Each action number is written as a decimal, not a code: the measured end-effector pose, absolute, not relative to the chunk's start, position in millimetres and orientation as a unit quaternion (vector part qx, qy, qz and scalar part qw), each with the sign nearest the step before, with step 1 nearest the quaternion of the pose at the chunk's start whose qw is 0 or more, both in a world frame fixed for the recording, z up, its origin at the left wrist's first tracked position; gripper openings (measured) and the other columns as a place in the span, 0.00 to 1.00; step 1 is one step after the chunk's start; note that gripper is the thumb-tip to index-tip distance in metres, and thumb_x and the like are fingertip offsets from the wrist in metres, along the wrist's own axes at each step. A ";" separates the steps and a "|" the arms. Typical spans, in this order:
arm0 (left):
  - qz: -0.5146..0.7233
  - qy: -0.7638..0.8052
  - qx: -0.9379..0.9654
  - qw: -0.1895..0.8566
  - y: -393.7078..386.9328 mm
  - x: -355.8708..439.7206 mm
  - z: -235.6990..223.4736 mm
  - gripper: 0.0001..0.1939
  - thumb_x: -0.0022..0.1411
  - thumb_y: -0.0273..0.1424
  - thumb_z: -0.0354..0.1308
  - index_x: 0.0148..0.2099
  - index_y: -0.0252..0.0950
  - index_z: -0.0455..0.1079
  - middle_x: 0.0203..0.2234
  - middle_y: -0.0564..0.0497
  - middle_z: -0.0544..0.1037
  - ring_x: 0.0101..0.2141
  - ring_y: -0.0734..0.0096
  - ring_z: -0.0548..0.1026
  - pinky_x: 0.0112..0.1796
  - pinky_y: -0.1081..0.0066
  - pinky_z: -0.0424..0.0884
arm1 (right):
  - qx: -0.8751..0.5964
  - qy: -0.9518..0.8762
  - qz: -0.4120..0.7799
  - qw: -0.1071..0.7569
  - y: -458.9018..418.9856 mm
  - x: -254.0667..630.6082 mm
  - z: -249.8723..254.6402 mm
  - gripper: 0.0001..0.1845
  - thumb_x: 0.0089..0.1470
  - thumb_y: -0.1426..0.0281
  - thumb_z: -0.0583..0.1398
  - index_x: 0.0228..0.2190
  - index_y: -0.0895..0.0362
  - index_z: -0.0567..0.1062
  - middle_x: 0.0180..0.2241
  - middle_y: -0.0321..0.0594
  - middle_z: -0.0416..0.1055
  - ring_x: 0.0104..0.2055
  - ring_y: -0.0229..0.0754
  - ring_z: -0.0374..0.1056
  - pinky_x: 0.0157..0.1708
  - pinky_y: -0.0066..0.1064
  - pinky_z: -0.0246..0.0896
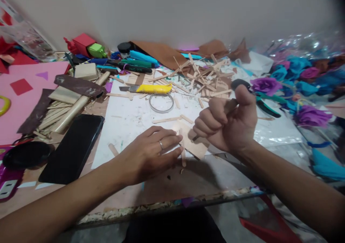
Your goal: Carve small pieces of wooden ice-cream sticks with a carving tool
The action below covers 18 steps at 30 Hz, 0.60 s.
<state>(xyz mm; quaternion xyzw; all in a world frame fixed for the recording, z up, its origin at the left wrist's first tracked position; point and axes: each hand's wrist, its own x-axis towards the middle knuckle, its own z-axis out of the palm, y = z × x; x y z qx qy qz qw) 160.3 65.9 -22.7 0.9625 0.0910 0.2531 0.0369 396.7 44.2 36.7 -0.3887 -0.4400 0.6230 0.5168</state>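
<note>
A narrow wooden craft stick [183, 157] lies across a small flat piece of light wood [198, 147] near the table's front. My left hand [155, 151], with a ring on one finger, reaches over the stick and holds it with its fingertips; the thumb is mostly hidden. My right hand [229, 122] is wrapped in a fist around a dark slim tool [232, 105] with a rounded black end above. Its dark tip shows below the fist, close to the wood piece. Most of the tool is hidden, so its kind is unclear.
A yellow box cutter [153, 88] and a roll of tape [161, 103] lie behind the hands. Loose craft sticks [207, 76] are heaped farther back. A black phone [72, 147] sits at left, purple paper flowers [314, 116] at right. The table edge [129, 210] runs along the front.
</note>
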 end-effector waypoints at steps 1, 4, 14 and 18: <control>0.247 0.084 0.965 0.038 66.4 160.8 -22.9 0.10 0.72 0.26 0.61 0.54 0.36 0.76 0.56 0.45 0.82 0.57 0.56 0.77 0.57 0.56 0.73 | -0.384 -0.440 0.626 0.517 43.8 397.2 37.1 0.41 0.53 0.33 0.59 0.12 0.52 0.53 0.12 0.28 0.39 0.15 0.34 0.39 0.16 0.30 0.45; 0.234 0.093 0.967 0.025 66.7 165.1 -21.3 0.09 0.74 0.31 0.60 0.52 0.37 0.77 0.55 0.46 0.83 0.58 0.55 0.78 0.60 0.55 0.71 | -0.364 -0.427 0.638 0.527 42.2 396.2 36.7 0.41 0.55 0.35 0.58 0.12 0.52 0.53 0.12 0.29 0.40 0.14 0.33 0.39 0.17 0.30 0.45; 0.193 0.132 0.972 0.020 57.6 177.1 -13.4 0.31 0.71 0.50 0.61 0.59 0.25 0.73 0.55 0.31 0.80 0.60 0.39 0.76 0.58 0.46 0.73 | -0.337 -0.395 0.658 0.546 41.0 391.5 32.1 0.39 0.54 0.39 0.61 0.12 0.53 0.54 0.12 0.30 0.41 0.15 0.33 0.40 0.19 0.30 0.44; 0.235 0.159 0.958 0.051 55.0 181.4 -17.4 0.29 0.69 0.51 0.62 0.55 0.28 0.72 0.51 0.33 0.81 0.58 0.41 0.77 0.57 0.48 0.76 | -0.286 -0.388 0.677 0.556 41.4 391.7 30.5 0.38 0.58 0.42 0.61 0.12 0.53 0.55 0.12 0.28 0.40 0.15 0.33 0.39 0.18 0.30 0.42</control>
